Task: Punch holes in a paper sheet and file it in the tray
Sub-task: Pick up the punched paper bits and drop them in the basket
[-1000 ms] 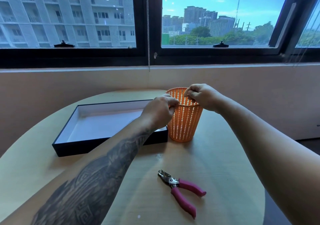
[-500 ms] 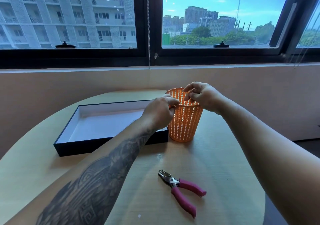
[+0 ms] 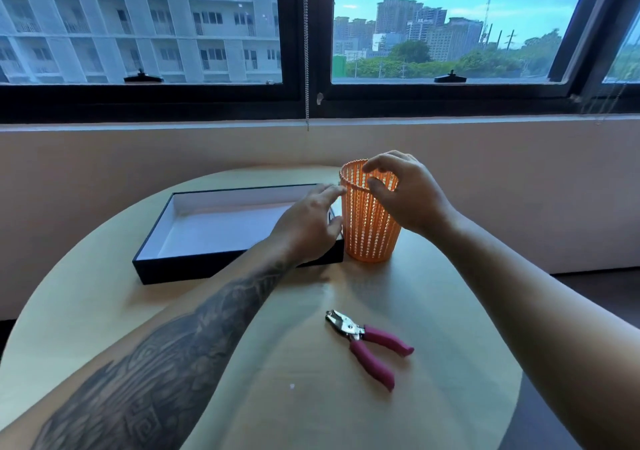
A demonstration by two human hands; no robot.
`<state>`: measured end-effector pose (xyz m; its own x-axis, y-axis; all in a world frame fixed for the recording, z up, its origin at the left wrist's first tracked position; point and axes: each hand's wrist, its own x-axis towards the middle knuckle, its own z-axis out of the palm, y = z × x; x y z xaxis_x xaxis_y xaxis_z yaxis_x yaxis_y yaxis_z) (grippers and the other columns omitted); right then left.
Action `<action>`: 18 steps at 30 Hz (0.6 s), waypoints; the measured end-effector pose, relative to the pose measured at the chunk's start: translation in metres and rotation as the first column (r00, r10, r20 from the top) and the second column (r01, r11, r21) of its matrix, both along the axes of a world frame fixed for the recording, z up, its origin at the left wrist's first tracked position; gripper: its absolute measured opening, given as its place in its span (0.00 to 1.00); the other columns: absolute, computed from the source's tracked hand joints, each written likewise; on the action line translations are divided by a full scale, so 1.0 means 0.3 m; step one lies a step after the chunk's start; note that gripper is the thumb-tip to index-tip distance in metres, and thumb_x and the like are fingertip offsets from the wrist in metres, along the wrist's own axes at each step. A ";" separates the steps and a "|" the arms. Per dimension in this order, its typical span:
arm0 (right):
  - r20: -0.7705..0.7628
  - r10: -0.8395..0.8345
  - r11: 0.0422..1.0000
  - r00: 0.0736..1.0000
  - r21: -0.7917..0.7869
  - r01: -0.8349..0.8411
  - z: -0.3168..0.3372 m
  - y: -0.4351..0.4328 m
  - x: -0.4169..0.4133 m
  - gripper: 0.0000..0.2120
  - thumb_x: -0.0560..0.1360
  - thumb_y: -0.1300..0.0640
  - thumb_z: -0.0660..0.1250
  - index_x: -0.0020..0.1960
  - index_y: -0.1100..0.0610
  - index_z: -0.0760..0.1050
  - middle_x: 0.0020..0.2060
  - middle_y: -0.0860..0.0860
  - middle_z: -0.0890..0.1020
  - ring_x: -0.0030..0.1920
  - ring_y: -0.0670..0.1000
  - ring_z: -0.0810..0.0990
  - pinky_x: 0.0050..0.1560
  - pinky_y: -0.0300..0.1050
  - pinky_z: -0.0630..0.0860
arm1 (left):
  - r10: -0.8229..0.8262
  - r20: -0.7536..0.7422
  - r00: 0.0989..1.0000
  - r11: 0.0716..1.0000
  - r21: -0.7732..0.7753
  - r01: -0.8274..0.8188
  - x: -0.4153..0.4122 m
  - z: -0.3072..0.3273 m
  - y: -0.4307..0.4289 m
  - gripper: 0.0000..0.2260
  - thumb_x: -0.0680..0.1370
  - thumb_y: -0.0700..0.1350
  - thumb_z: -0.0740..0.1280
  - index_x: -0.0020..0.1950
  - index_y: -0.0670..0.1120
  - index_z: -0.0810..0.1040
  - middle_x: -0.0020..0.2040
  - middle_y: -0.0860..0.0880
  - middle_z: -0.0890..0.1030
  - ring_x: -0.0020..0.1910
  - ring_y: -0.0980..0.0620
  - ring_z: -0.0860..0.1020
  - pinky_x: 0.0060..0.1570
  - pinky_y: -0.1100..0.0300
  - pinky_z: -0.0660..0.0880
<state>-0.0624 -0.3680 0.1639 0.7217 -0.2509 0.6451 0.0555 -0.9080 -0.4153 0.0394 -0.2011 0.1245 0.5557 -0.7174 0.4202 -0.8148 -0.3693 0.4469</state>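
- Left hand (image 3: 306, 228) just left of the orange basket (image 3: 369, 221), fingers loose and spread, holding nothing; right hand (image 3: 407, 195) at the basket's rim, fingers apart and curled, gripping nothing.
- Tray (image 3: 239, 271) touches the basket's left side; hole punch (image 3: 369, 345) lies nearer the person than the basket; no paper sheet is visible.
- Risk: a careless nudge could tip the light basket onto the table (image 3: 450, 304).

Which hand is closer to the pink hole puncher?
Left, but only slightly. The left hand hovers over the tray's near corner, beyond the hole puncher. The right hand is farther back, at the orange basket's rim.
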 end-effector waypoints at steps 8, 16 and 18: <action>-0.327 0.239 0.971 0.914 0.062 -0.232 -0.215 0.318 -0.145 0.09 0.77 0.56 0.68 0.57 0.51 0.82 0.49 0.47 0.83 0.48 0.48 0.80 0.51 0.48 0.79 | 0.090 -0.181 0.979 0.991 0.116 -0.069 -0.046 -0.208 0.280 0.10 0.77 0.47 0.66 0.56 0.50 0.83 0.57 0.53 0.81 0.55 0.52 0.79 0.57 0.56 0.76; -0.626 0.269 0.946 0.732 0.027 -0.324 -0.373 0.500 -0.274 0.07 0.77 0.48 0.70 0.53 0.48 0.83 0.49 0.44 0.81 0.47 0.45 0.79 0.51 0.45 0.78 | 0.162 -0.033 0.986 0.982 0.104 -0.158 -0.162 -0.401 0.405 0.12 0.77 0.46 0.64 0.57 0.46 0.82 0.60 0.47 0.81 0.60 0.45 0.76 0.64 0.49 0.71; -0.611 0.261 0.942 0.748 -0.010 -0.337 -0.377 0.515 -0.289 0.06 0.77 0.49 0.70 0.52 0.49 0.83 0.48 0.45 0.81 0.47 0.45 0.80 0.50 0.45 0.77 | 0.171 -0.032 0.985 0.982 0.089 -0.168 -0.162 -0.399 0.404 0.12 0.77 0.46 0.64 0.57 0.47 0.82 0.61 0.48 0.81 0.61 0.46 0.75 0.65 0.50 0.70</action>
<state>-0.1492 -0.2135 0.0508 0.9933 0.0894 0.0727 0.1095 -0.9289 -0.3537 -0.0092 -0.0798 0.0048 0.6870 -0.6440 0.3366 -0.7197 -0.5390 0.4376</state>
